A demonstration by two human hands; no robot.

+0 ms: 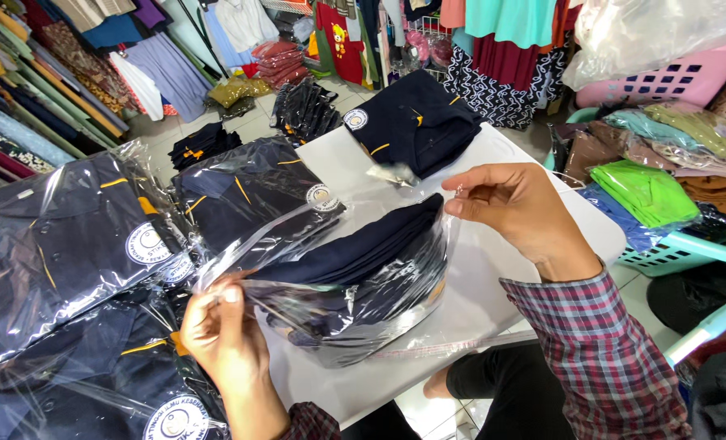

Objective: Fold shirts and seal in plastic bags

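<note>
A folded dark navy garment (355, 253) sits inside a clear plastic bag (395, 305) on a white table (493, 269). My left hand (220, 330) pinches the bag's open flap at its left end. My right hand (514, 208) pinches the flap's other end, up and to the right. The flap is stretched between both hands above the garment. Both sleeves are red and grey plaid.
Bagged navy shirts with round white badges (69, 244) pile up at the left, another (253, 191) beside them. An unbagged navy shirt (412, 122) lies at the table's far end. Plastic baskets (681, 248) hold folded coloured clothes at the right. Garments hang all around.
</note>
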